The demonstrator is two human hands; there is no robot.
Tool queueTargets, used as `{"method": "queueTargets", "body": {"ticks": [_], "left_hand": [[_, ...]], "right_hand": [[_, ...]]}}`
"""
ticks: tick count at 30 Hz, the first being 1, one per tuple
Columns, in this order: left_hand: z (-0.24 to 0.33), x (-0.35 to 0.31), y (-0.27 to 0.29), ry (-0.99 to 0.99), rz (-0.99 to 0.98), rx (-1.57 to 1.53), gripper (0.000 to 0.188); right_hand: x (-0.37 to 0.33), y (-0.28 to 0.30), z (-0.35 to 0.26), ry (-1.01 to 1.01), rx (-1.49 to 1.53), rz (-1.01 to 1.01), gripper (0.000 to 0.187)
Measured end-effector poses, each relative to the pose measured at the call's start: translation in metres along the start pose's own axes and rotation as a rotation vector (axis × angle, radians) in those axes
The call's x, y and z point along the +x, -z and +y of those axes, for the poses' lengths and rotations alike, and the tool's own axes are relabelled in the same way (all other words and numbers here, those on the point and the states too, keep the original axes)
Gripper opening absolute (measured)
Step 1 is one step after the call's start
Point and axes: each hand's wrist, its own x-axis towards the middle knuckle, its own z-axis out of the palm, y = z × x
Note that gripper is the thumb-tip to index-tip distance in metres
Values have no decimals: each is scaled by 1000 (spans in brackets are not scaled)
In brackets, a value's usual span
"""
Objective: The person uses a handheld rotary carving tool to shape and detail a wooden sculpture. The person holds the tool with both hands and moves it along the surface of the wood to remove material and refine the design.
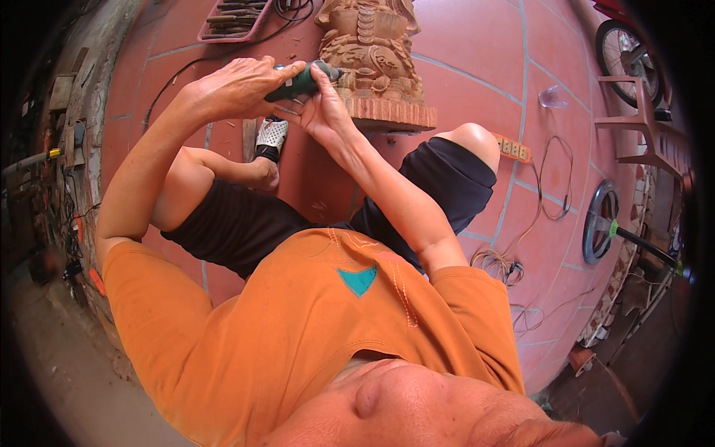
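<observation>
Left hand (pixel 242 83) is gripping a green power tool (pixel 293 86) | right hand (pixel 325 112) is holding its front, probably steadying it | tip (pixel 337 74) is pointing toward a carved wooden figure (pixel 372 59), standing ahead within reach

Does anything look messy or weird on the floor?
Yes, a little: a cable lies in messy loops on the floor at the right, and a clear plastic thing sits by itself farther away, as if left behind.

two hands (pixel 242 88) (pixel 326 112), one power tool (pixel 292 86), one carving (pixel 376 63), one basket (pixel 223 39)
</observation>
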Motion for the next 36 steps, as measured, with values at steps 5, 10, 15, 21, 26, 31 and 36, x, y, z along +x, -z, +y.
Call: {"method": "queueTargets", "body": {"ticks": [5, 10, 15, 21, 26, 31, 36], "left_hand": [[3, -1, 2, -3, -2, -13, 82], [4, -2, 1, 5, -16, 0, 80], [7, -4, 1, 15, -23, -29, 76], [7, -6, -2, 7, -18, -30, 75], [7, -6, -4, 4, -12, -30, 77], [9, -7, -5, 2, -4, -22, 79], [10, -8, -4, -8, 0, -18, 78]], "right_hand": [[-1, 2, 0, -5, -13, -5, 47], [-4, 3, 1, -19, -9, 6, 47], [-6, 3, 2, -26, -5, 26, 47], [-10, 0, 3, -19, -25, 48, 47], [-10, -3, 5, -13, -48, 93, 48], [-10, 0, 5, -22, -43, 97, 47], [-11, 3, 4, -35, 4, 55, 44]]}}
